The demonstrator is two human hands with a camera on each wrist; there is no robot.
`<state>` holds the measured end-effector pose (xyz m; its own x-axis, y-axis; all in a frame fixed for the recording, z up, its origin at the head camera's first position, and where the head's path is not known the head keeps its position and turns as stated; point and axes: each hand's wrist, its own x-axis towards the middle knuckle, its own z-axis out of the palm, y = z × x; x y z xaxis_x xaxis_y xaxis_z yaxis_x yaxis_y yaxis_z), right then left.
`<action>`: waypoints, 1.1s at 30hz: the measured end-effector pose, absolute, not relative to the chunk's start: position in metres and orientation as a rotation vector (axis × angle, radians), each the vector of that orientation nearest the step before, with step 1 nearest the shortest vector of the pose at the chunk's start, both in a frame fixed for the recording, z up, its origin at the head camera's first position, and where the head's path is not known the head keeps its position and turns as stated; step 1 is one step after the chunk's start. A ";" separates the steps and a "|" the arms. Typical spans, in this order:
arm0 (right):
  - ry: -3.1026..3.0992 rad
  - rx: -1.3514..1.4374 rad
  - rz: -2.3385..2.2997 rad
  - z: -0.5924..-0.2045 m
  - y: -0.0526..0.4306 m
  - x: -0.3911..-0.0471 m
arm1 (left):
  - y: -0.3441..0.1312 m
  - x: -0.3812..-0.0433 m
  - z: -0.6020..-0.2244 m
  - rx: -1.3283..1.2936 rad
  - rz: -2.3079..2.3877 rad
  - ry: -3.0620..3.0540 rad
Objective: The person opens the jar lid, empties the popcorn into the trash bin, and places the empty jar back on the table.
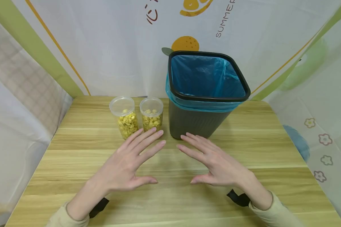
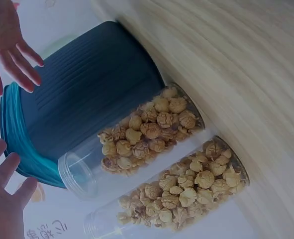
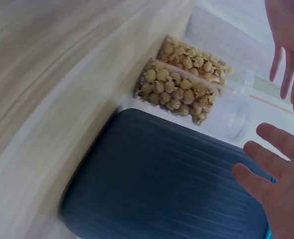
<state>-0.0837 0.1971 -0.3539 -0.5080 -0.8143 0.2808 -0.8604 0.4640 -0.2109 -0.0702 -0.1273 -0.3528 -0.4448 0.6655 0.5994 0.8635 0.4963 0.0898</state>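
Observation:
Two clear lidded jars of popcorn stand side by side at the back of the table: a left jar [image 1: 128, 123] and a right jar [image 1: 152, 118]. Right of them is a dark trash can [image 1: 196, 121] lined with a blue bag [image 1: 207, 75]. My left hand [image 1: 128, 164] hovers in front of the jars with fingers spread, its fingertips overlapping their lower parts in the head view. My right hand [image 1: 220, 164] is held in front of the can, fingers extended and thumb apart. Neither hand holds anything. In the left wrist view the popcorn [image 2: 156, 124] shows through the jar walls.
The wood-grain table [image 1: 164, 205] carries the jars and can near its back edge. Behind hangs a white printed cloth [image 1: 116, 47] with orange fruit and lettering. More pale cloth [image 1: 326, 104] hangs along the right side. A black band [image 1: 239, 198] is at the right wrist.

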 end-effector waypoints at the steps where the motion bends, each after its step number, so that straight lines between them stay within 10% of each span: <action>1: -2.562 1.472 0.505 -0.353 0.196 -0.084 | -0.128 -0.070 -0.352 -1.246 -0.544 -2.248; 33: -2.366 1.383 0.859 -0.328 0.164 -0.093 | -0.131 -0.091 -0.345 -0.998 -0.991 -1.917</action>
